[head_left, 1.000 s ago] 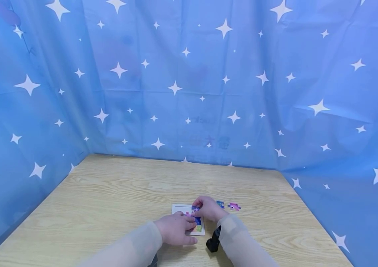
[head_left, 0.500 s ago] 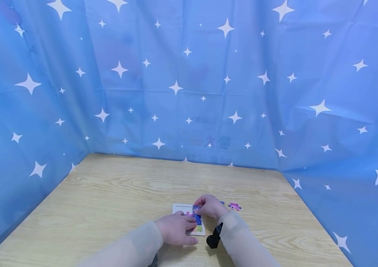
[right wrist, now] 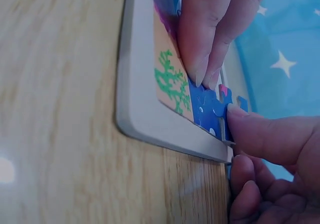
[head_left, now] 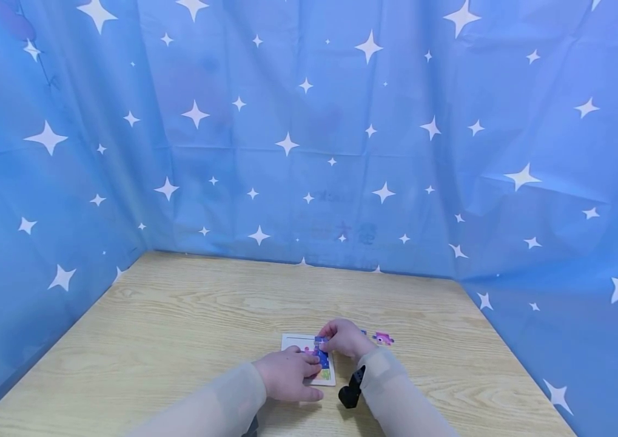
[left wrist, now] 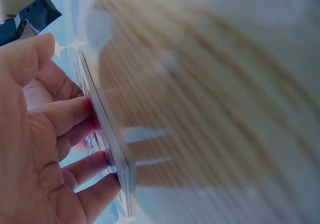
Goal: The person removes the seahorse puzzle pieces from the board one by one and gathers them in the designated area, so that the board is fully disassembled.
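Note:
A small jigsaw puzzle board (head_left: pixel 298 337) with a white border lies on the table. My left hand (head_left: pixel 287 376) stretches over it, its fingertips on the blue and sandy pieces, as the right wrist view also shows. My right hand (head_left: pixel 348 341) is at the board's far right corner. Between its thumb and fingers it pinches a blue puzzle piece (right wrist: pixel 226 128), held at the border beside a fitted blue piece (right wrist: pixel 202 109). A green plant (right wrist: pixel 172 81) is printed on the near corner of the picture. The left hand covers much of the puzzle.
To the right of the board lies a loose pink puzzle piece (head_left: pixel 382 338) with an eye on it. Another blue piece (head_left: pixel 364 332) shows partly behind the right hand. A blue star-patterned curtain (head_left: pixel 287 182) surrounds the wooden table (head_left: pixel 205 297).
My right hand has shifted slightly up and right at the board's corner, now hiding more of the loose blue piece. My left hand has stayed in place.

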The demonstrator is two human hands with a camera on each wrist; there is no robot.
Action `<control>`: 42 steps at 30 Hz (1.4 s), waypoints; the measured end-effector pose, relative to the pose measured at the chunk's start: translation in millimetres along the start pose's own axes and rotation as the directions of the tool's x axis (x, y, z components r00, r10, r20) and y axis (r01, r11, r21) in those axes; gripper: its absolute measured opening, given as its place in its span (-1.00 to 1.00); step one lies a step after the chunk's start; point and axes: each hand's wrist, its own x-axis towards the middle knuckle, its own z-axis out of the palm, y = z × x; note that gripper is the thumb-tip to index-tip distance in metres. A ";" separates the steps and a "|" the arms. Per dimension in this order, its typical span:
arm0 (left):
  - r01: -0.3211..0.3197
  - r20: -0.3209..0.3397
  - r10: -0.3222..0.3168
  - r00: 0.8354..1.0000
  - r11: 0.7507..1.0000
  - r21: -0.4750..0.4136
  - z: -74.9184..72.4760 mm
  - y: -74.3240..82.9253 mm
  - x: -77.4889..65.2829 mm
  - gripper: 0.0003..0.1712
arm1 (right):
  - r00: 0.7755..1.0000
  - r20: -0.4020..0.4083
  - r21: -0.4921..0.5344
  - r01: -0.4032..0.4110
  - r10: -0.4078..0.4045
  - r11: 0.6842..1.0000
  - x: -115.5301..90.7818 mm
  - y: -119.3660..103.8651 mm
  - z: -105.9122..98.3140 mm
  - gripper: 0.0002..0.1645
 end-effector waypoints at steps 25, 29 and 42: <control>0.003 0.002 -0.003 1.000 1.000 -0.002 0.9 -0.6 0.1 -0.26 | 1.000 0.019 0.090 0.016 -0.017 0.996 -3.4 5.8 -2.2 -0.85; 0.003 -0.003 -0.003 1.000 1.000 0.000 1.3 -0.6 0.6 -0.26 | 1.000 0.016 0.108 0.017 -0.019 0.994 -3.5 7.9 -3.1 -0.84; 0.024 0.004 -0.024 1.000 1.000 0.008 1.0 0.4 0.5 -0.26 | 1.000 -0.019 0.213 0.010 -0.006 0.977 -3.3 15.0 -15.5 -0.74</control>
